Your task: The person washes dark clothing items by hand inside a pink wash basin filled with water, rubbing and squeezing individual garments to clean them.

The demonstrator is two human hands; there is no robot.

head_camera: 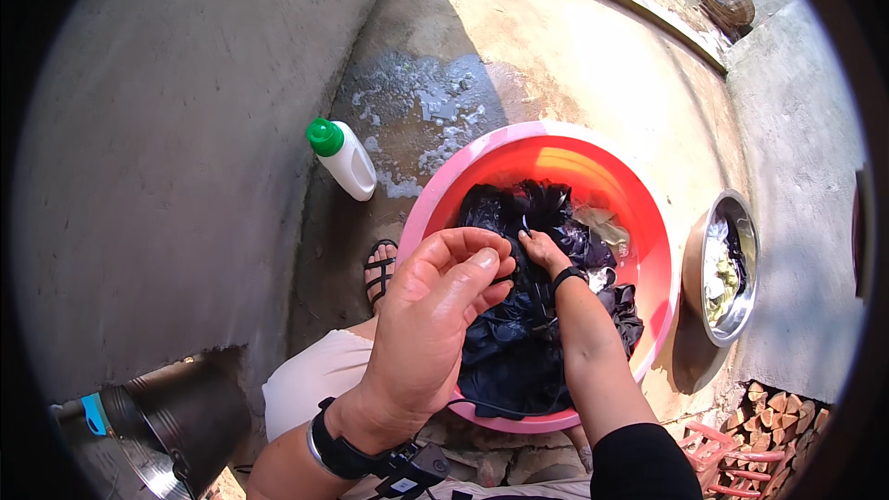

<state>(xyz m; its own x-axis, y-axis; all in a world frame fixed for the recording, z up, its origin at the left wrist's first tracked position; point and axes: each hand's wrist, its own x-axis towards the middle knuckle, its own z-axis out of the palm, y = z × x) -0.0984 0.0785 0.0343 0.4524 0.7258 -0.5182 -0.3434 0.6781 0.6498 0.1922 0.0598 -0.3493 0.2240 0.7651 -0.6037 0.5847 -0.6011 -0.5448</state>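
A wide red basin (642,222) with a pink rim stands before me, holding wet black clothes (510,375). My right hand (545,251) reaches into it, its fingers closed on a dark wet garment (538,205). A thin pale edge shows by its fingertips. Raised close to the camera, my left hand (437,312) covers part of the basin's left side. Its fingers curl towards the thumb; whether anything thin is between them cannot be made out. Beside the black clothes lie a beige cloth (603,223) and a small whitish piece (599,279).
A white bottle with a green cap (351,163) stands left near the wall, beside foamy water (444,107). To the right, a metal bowl (746,312) holds clothes. Nearer are a red stool (729,458) and stacked firewood (778,417). A dark bucket (187,417) sits lower left.
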